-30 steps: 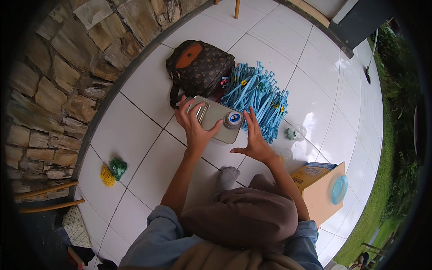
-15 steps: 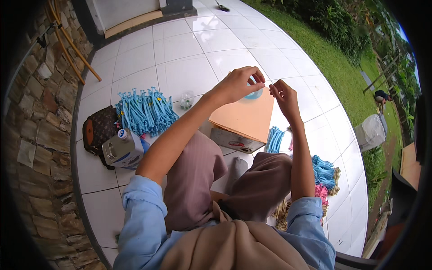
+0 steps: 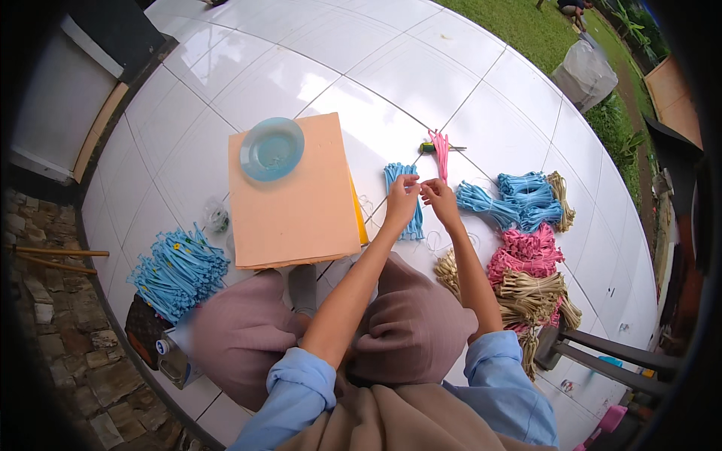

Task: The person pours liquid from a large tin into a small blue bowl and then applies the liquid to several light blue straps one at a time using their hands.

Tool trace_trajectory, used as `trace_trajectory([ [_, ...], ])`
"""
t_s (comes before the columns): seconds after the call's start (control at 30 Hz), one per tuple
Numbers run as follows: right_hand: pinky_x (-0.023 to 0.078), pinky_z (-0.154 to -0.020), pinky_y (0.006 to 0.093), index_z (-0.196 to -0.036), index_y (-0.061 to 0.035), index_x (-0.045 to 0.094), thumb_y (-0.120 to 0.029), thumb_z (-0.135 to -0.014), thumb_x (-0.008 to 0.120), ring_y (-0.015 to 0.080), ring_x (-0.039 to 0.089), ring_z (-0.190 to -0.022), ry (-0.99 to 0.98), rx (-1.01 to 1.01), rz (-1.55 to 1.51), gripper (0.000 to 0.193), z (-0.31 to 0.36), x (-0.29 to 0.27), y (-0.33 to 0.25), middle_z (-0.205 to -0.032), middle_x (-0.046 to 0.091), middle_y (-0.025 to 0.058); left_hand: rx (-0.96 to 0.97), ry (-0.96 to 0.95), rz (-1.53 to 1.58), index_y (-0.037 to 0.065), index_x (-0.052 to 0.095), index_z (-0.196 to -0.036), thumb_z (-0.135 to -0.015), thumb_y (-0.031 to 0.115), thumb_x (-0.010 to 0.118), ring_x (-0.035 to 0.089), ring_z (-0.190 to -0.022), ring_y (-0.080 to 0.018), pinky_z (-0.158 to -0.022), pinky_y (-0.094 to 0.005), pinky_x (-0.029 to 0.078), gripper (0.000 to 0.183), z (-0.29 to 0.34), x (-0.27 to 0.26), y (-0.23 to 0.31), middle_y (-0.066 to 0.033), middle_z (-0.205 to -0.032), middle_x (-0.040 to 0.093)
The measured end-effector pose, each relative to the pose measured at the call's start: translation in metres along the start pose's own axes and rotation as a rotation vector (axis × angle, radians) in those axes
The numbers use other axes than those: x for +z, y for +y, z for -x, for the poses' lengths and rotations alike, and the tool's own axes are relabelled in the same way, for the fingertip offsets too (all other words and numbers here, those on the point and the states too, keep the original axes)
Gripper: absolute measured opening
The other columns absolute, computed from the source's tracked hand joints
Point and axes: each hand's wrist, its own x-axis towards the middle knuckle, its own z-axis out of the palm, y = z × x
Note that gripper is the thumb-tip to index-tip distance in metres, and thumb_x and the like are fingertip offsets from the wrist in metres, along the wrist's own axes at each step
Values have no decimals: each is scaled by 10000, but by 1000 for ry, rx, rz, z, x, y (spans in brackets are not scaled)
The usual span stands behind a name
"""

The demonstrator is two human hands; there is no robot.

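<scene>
My left hand (image 3: 402,201) and my right hand (image 3: 441,201) are close together over a bundle of light blue straps (image 3: 398,174) on the tiles. The fingers of both are pinched; whatever lies between the fingertips is too small to make out. Just beyond, a bunch of pink straps (image 3: 439,154) lies across a screwdriver (image 3: 427,148) with a green and black handle. To the left, a translucent blue dish (image 3: 271,149) with small bits in it rests on a peach-coloured board (image 3: 297,214).
Tied bundles lie at right: blue (image 3: 523,199), pink (image 3: 526,252) and beige (image 3: 532,292). A dark chair (image 3: 609,353) stands near them. At left are a pile of blue straps (image 3: 179,270), a clear container (image 3: 216,216) and a metal can (image 3: 174,364). A white sack (image 3: 585,75) stands near the grass.
Both hands have moved from above the dish and board to the blue bundle on the right. The view has turned rightward, bringing the dish and the right-hand bundles into fuller sight.
</scene>
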Motion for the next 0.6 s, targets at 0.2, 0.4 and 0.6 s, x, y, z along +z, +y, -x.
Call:
trace_trajectory([
  [0.2, 428, -826, 409, -1181, -5, 506, -127, -768, 647, 322, 518, -938, 295, 95, 371, 453, 17, 29, 115, -998, 530, 195, -136, 208, -354, 49, 450, -1199, -780, 35, 595, 392, -1138, -337, -991, -402, 326, 444, 30, 34, -111, -193, -1208, 441],
  [0.4, 477, -757, 328, -1151, 35, 563, -148, -769, 685, 213, 602, -852, 145, 312, -7, 441, 10, 57, 110, -969, 627, 175, -48, 154, -326, 76, 383, -1314, -771, -5, 581, 366, -1156, -366, -992, -447, 297, 583, 18, 20, -120, -209, -1186, 404],
  [0.6, 491, -723, 254, -1059, 55, 587, -82, -794, 651, 137, 617, -774, 123, 322, -217, 305, -12, 48, 84, -908, 663, 109, 47, 314, -468, 148, 482, -1257, -779, -63, 528, 304, -1201, -376, -996, -459, 288, 524, -3, 12, -104, -163, -1290, 360],
])
